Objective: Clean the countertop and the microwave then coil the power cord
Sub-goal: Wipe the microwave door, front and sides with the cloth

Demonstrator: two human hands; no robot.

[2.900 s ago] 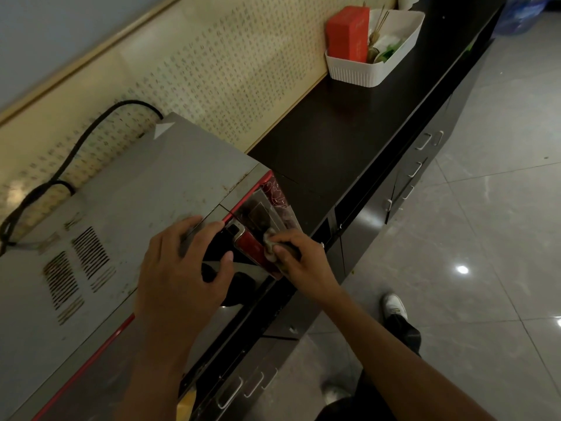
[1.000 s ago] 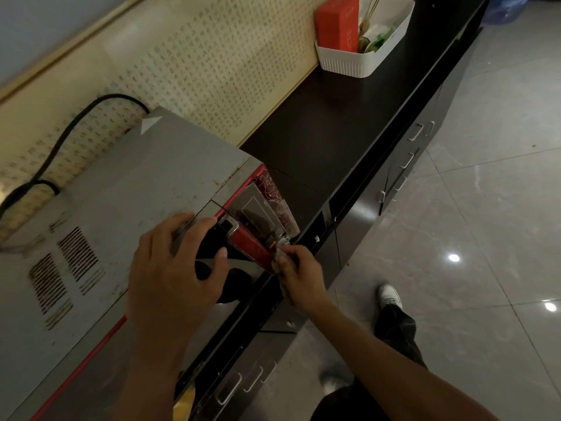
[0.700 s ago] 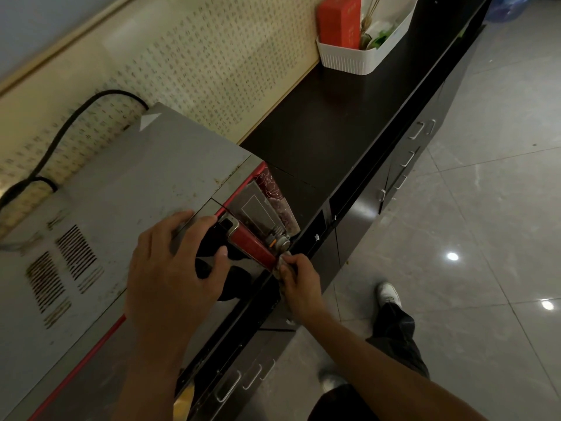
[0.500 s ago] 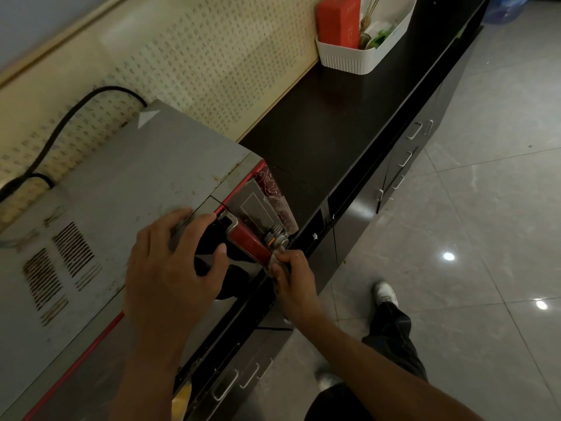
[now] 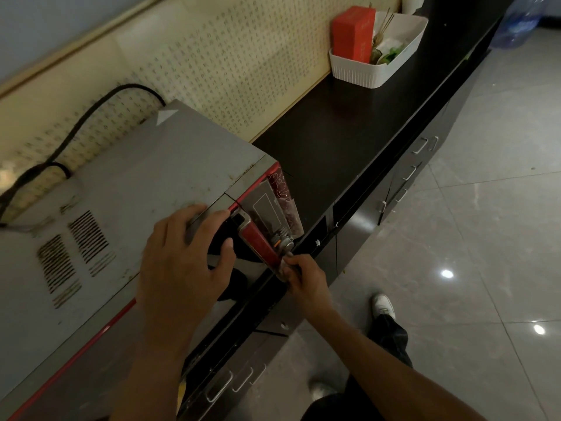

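A grey microwave with red trim stands on the dark countertop. My left hand lies flat on its top front edge, fingers curled over the dark door. My right hand is closed on a small grey cloth, pressed against the lower end of the red door handle, just under a control knob. The black power cord loops up behind the microwave along the wall.
A white basket with a red box and small items stands at the far end of the countertop. Cabinet drawers with metal handles run below. A tiled floor and my shoe lie to the right.
My right hand has slid with the cloth from the control panel down to the lower end of the red handle. My left hand has stayed on the microwave top.
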